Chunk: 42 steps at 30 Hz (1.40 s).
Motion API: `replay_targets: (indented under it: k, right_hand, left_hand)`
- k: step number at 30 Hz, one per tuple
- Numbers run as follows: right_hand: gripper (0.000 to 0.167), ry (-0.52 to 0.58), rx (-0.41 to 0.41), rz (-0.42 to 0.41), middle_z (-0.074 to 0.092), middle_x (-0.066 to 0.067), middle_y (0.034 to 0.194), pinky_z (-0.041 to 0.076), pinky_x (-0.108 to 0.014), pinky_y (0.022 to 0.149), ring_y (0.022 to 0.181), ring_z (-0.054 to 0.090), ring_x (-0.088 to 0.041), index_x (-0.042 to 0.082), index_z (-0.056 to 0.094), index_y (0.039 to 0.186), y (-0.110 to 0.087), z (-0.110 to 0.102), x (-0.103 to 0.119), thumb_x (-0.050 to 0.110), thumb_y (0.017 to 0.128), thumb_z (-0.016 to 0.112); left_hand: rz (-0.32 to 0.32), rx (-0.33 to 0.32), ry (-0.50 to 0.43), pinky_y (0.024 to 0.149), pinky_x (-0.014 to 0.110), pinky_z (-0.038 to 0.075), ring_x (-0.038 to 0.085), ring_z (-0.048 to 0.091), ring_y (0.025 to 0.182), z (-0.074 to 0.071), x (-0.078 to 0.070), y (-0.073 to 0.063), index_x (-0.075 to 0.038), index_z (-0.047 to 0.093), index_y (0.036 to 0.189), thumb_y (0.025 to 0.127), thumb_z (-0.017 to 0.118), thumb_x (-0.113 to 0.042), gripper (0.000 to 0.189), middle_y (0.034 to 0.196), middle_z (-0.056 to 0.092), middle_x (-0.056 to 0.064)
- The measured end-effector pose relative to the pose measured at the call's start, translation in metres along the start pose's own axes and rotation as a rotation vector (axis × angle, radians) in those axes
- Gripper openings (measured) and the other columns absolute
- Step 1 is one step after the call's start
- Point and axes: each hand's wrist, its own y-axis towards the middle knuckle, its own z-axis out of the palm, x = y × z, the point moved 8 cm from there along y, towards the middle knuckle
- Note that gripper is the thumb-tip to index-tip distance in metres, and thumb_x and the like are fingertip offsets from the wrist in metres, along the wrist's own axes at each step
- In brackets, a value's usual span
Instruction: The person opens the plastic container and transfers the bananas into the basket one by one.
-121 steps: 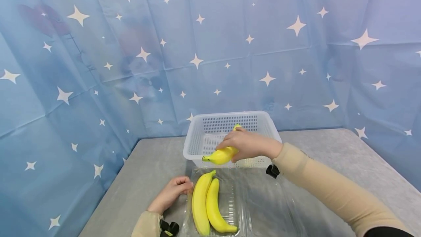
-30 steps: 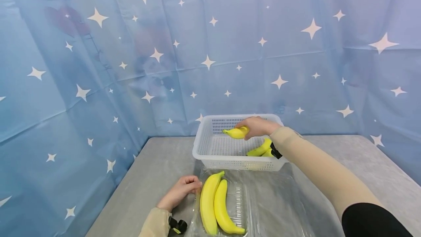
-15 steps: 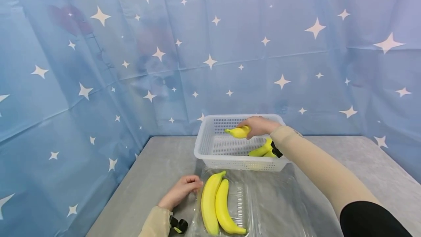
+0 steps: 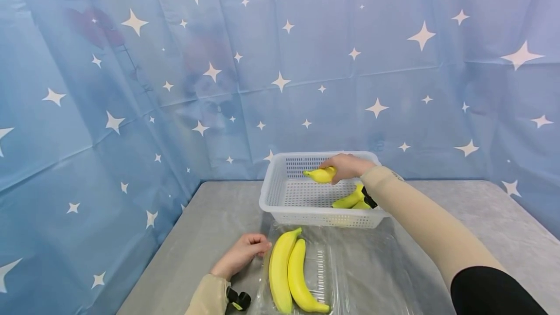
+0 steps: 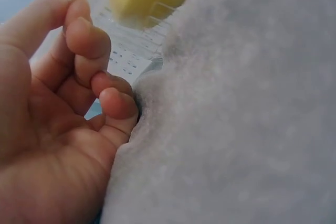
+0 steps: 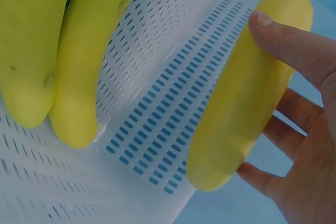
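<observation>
My right hand [image 4: 345, 168] grips a yellow banana [image 4: 321, 175] above the floor of a white perforated plastic basket [image 4: 286, 216]. In the right wrist view, the thumb lies along one side of this banana and the other fingers support the opposite side. Two more bananas [image 6: 79, 61] lie in the basket, partly hidden by my right wrist in the head view. My left hand [image 4: 242, 255] pinches the left edge of a clear plastic container [image 4: 319, 276] between thumb and index finger. Two bananas [image 4: 282, 271] lie side by side in that container, in front of the basket.
The container's clear lid [image 4: 372, 266] lies spread out to the right. A grey table [image 4: 455, 208] carries everything. Behind it hangs a blue curtain [image 4: 236, 91] with white stars. In the left wrist view, a pale blurred surface [image 5: 226, 129] blocks the right side.
Four seconds ago my right hand held a banana over the basket's front rim; now it holds one farther back. During the last second it shifts only slightly right. My left hand keeps its place.
</observation>
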Motion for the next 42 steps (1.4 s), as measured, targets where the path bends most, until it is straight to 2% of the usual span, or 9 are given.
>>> replay_targets:
  k: [15,20,28,38,42]
  right_hand:
    - [0.058,0.024,0.014,0.034,0.057,-0.008,0.133,0.048,-0.045,0.091,0.116,0.054,-0.030,0.012,0.057,0.136,0.006,0.011,-0.016,0.012,0.082,0.078]
    - [0.058,0.056,0.043,0.046,0.057,-0.007,0.132,0.047,-0.046,0.092,0.119,0.053,-0.031,0.012,0.058,0.135,0.006,0.019,-0.019,0.009,0.081,0.078]
    - [0.054,0.037,0.097,0.036,0.060,-0.004,0.129,0.048,-0.045,0.091,0.118,0.054,-0.029,0.016,0.061,0.132,0.010,0.037,-0.019,0.009,0.081,0.078]
    - [0.055,0.054,0.117,0.100,0.061,-0.005,0.126,0.048,-0.045,0.090,0.113,0.056,-0.029,0.014,0.063,0.129,0.012,0.051,-0.026,0.007,0.076,0.080]
    - [0.055,0.061,0.126,0.095,0.062,-0.007,0.123,0.048,-0.044,0.088,0.110,0.056,-0.029,0.013,0.064,0.126,0.010,0.054,-0.028,0.005,0.074,0.078]
  left_hand:
    - [-0.006,0.010,-0.055,0.066,0.026,0.041,0.015,0.044,0.065,0.000,0.001,0.000,-0.013,0.057,0.073,0.094,0.063,-0.014,0.022,0.067,0.049,-0.004]
    - [-0.019,0.016,-0.064,0.062,0.024,0.038,0.014,0.040,0.060,-0.001,0.001,0.000,-0.013,0.056,0.072,0.094,0.063,-0.015,0.023,0.064,0.047,-0.005]
    - [-0.017,0.017,-0.064,0.055,0.022,0.035,0.009,0.039,0.055,-0.002,0.002,-0.001,-0.015,0.055,0.071,0.094,0.063,-0.013,0.024,0.061,0.045,-0.006]
    - [-0.010,0.031,-0.091,0.059,0.024,0.038,0.012,0.040,0.059,0.001,0.004,0.001,-0.013,0.054,0.073,0.095,0.061,-0.016,0.024,0.064,0.044,-0.004]
    - [-0.012,0.027,-0.083,0.059,0.024,0.039,0.012,0.041,0.060,0.001,0.005,0.002,-0.013,0.054,0.073,0.095,0.061,-0.017,0.024,0.065,0.045,-0.005]
